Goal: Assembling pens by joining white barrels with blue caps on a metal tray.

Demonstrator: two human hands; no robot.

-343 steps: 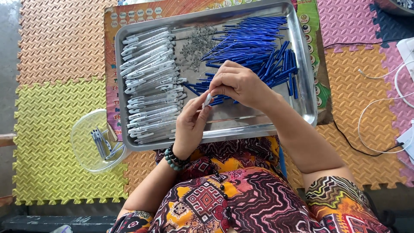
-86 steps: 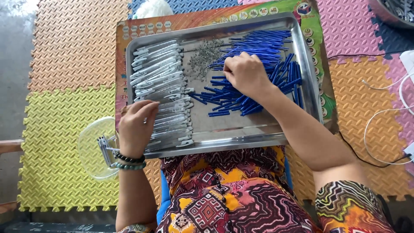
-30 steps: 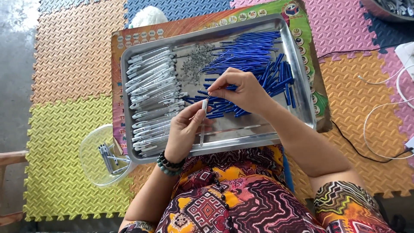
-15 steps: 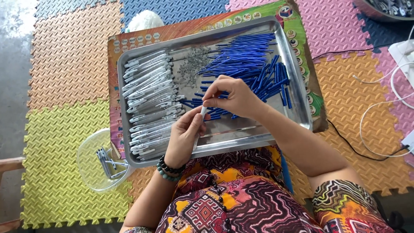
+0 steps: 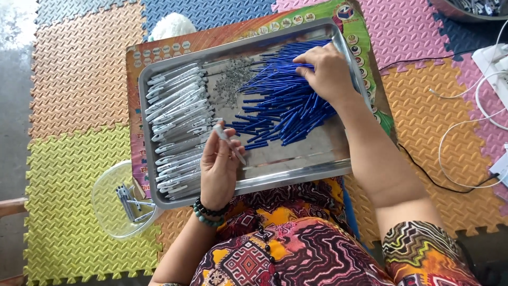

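While the left hand (image 5: 219, 167) gripped a slim white plastic pen barrel (image 5: 228, 143) at the shallow steel tray's (image 5: 296, 175) six o'clock, the right hand (image 5: 327, 71) closed on thin blue refills (image 5: 280, 103) at two o'clock, apparently mid-assembly.

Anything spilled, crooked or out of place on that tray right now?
Nothing stands out. The blue pen refills lie in a loose heap inside the metal tray, the white pen barrels stacked along its left side. The left hand holds one white barrel; the right hand rests on the refills.
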